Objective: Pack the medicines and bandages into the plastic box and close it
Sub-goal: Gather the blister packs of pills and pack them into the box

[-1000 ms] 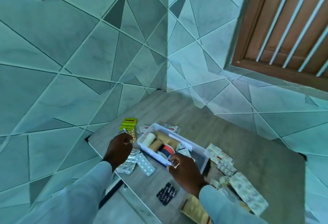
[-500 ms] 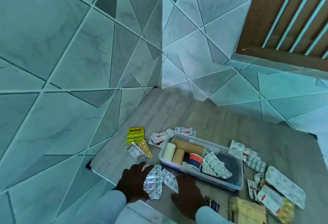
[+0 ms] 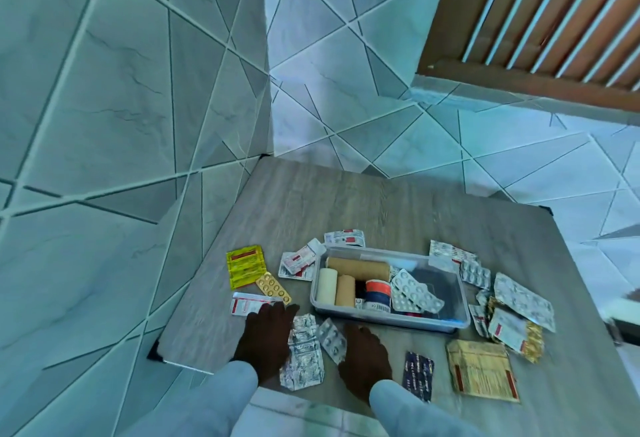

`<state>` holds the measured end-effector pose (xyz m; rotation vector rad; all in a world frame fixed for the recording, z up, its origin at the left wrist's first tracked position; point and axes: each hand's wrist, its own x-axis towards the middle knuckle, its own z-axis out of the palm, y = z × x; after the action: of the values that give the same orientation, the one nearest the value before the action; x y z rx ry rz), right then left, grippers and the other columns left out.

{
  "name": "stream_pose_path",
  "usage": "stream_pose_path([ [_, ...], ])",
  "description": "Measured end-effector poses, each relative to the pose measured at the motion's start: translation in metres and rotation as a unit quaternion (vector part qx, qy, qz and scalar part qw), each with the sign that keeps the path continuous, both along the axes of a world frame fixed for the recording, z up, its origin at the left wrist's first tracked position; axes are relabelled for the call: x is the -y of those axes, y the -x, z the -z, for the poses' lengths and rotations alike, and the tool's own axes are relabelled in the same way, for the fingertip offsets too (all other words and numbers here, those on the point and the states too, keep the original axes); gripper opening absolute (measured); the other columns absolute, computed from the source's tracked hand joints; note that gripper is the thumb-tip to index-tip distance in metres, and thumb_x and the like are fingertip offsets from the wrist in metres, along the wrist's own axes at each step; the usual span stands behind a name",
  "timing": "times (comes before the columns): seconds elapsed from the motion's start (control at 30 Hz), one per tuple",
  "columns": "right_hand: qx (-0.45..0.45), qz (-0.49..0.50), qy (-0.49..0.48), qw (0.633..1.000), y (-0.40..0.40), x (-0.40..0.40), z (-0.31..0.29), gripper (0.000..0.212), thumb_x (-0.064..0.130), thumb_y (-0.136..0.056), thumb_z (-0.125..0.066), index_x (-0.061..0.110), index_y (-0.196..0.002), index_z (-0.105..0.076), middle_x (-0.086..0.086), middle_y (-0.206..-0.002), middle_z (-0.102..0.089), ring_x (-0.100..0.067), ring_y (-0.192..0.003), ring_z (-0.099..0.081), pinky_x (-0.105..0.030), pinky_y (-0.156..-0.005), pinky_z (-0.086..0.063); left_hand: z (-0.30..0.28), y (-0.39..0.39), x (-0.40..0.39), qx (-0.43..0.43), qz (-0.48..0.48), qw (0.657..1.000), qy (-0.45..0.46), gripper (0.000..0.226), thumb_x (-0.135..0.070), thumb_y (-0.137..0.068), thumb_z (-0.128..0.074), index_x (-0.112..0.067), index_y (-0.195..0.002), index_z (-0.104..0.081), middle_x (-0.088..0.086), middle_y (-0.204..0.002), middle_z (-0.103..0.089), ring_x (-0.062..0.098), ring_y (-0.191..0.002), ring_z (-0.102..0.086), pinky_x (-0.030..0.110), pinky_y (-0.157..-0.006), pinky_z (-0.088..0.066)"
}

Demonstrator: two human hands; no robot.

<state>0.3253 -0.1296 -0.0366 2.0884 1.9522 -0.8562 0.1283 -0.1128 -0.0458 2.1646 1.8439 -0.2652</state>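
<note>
A clear plastic box (image 3: 446, 321) stands open on the wooden table (image 3: 346, 201). Inside lie a long tan bandage roll (image 3: 358, 268), a white roll (image 3: 327, 286), a short tan roll (image 3: 345, 290), a red-and-blue tape roll (image 3: 378, 294) and white blister strips (image 3: 414, 291). My left hand (image 3: 266, 339) lies flat on the table beside a crumpled silver strip (image 3: 304, 353), its fingertips at a red-and-white strip (image 3: 247, 303). My right hand (image 3: 363, 357) rests palm down just in front of the box, touching a small silver blister strip (image 3: 332, 334).
Loose medicine packs lie around the box: a yellow sachet (image 3: 245, 266), an orange pill strip (image 3: 273, 288), red-and-white strips (image 3: 299, 261), a dark strip (image 3: 418, 375), a tan packet (image 3: 481, 371), and several strips at the right (image 3: 523, 299). Tiled walls close the table's far and left sides.
Both hands have come back from the box to the near table edge and now lie flat. A white blister strip now rests in the box. The camera tilted down.
</note>
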Motion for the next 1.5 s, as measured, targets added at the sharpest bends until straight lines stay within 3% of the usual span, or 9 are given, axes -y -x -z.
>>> stream_pose_path([
  [0.27, -0.010, 0.016, 0.032, 0.999, 0.002, -0.015, -0.001, 0.056, 0.031, -0.074, -0.071, 0.019, -0.122, -0.046, -0.007, -0.129, -0.052, -0.029, -0.121, -0.050, -0.036, -0.098, -0.046, -0.010, 0.017, -0.023, 0.260, -0.132, 0.954, 0.070, 0.042, -0.006, -0.083, -0.057, -0.024, -0.121, -0.056, 0.002, -0.131, -0.055, 0.023, -0.122, -0.052, 0.028, -0.098, -0.041],
  [0.5, -0.120, -0.064, 0.056, 0.989, -0.004, -0.031, -0.004, 0.045, 0.026, -0.087, -0.061, 0.011, -0.126, -0.044, -0.012, -0.131, -0.052, -0.027, -0.120, -0.051, -0.036, -0.100, -0.045, -0.044, 0.038, -0.038, 0.276, -0.145, 0.944, 0.107, 0.033, 0.002, -0.074, -0.067, -0.029, -0.082, -0.059, -0.003, -0.089, -0.058, 0.015, -0.088, -0.057, 0.022, -0.071, -0.044],
  [0.6, -0.247, -0.066, 0.067, 0.964, -0.010, -0.038, -0.021, 0.025, 0.022, -0.082, -0.068, 0.022, -0.095, -0.047, -0.002, -0.102, -0.058, -0.018, -0.088, -0.059, -0.034, -0.077, -0.055, -0.072, 0.045, -0.047, 0.328, -0.195, 0.915, 0.133, 0.028, 0.009, -0.070, -0.068, -0.017, -0.080, -0.065, 0.002, -0.079, -0.063, 0.012, -0.071, -0.060, 0.021, -0.059, -0.050],
  [0.8, -0.407, 0.065, -0.043, 0.910, -0.067, -0.071, -0.063, 0.027, 0.013, -0.080, -0.072, 0.024, -0.094, -0.052, -0.002, -0.087, -0.065, -0.005, -0.066, -0.064, -0.014, -0.048, -0.047, -0.119, 0.008, -0.081, 0.456, -0.295, 0.831, 0.121, 0.025, 0.009, -0.075, -0.070, -0.011, -0.089, -0.067, 0.007, -0.081, -0.075, 0.018, -0.069, -0.071, 0.028, -0.058, -0.057],
  [0.97, -0.333, 0.173, -0.156, 0.914, -0.159, -0.087, -0.060, 0.029, 0.012, -0.078, -0.076, 0.021, -0.077, -0.049, 0.004, -0.064, -0.051, 0.005, -0.045, -0.052, -0.010, -0.041, -0.038, -0.104, -0.097, -0.099, 0.523, -0.278, 0.797, 0.119, 0.028, 0.012, -0.072, -0.073, -0.010, -0.089, -0.067, 0.001, -0.068, -0.071, 0.017, -0.066, -0.065, 0.028, -0.055, -0.059],
  [1.1, -0.288, 0.179, -0.153, 0.928, -0.197, -0.092, -0.050, 0.021, 0.024, -0.081, -0.073, 0.026, -0.085, -0.052, 0.006, -0.075, -0.059, -0.008, -0.064, -0.059, -0.023, -0.052, -0.048, -0.079, -0.174, -0.096, 0.543, -0.315, 0.763, 0.155, 0.029, 0.013, -0.071, -0.072, 0.000, -0.095, -0.061, 0.017, -0.087, -0.068, 0.024, -0.072, -0.068, 0.030, -0.053, -0.059],
  [1.17, -0.238, 0.129, -0.137, 0.953, -0.203, -0.096, -0.047, 0.018, 0.033, -0.084, -0.066, 0.028, -0.090, -0.050, 0.007, -0.083, -0.061, -0.016, -0.076, -0.061, -0.027, -0.064, -0.047, -0.069, -0.192, -0.093, 0.507, -0.303, 0.796, 0.132, 0.023, -0.001, -0.072, -0.077, -0.006, -0.091, -0.064, 0.013, -0.091, -0.070, 0.023, -0.075, -0.070, 0.033, -0.061, -0.061],
  [1.27, -0.147, 0.079, -0.120, 0.979, -0.212, -0.099, -0.046, 0.014, 0.038, -0.085, -0.058, 0.028, -0.096, -0.053, -0.004, -0.097, -0.064, -0.026, -0.090, -0.062, -0.031, -0.074, -0.046, -0.058, -0.194, -0.091, 0.248, -0.158, 0.955, 0.036, 0.034, -0.032, -0.080, -0.071, -0.016, -0.109, -0.064, 0.002, -0.114, -0.065, 0.022, -0.107, -0.061, 0.033, -0.090, -0.051],
  [1.5, -0.130, -0.016, -0.086, 0.988, -0.214, -0.089, -0.045, 0.025, 0.026, -0.092, -0.055, 0.020, -0.114, -0.064, -0.004, -0.121, -0.064, -0.024, -0.114, -0.056, -0.029, -0.095, -0.041, -0.050, -0.190, -0.090, 0.172, -0.065, 0.983, 0.033, 0.031, -0.040, -0.085, -0.060, -0.031, -0.114, -0.062, -0.005, -0.124, -0.058, 0.016, -0.119, -0.051, 0.030, -0.098, -0.040],
])
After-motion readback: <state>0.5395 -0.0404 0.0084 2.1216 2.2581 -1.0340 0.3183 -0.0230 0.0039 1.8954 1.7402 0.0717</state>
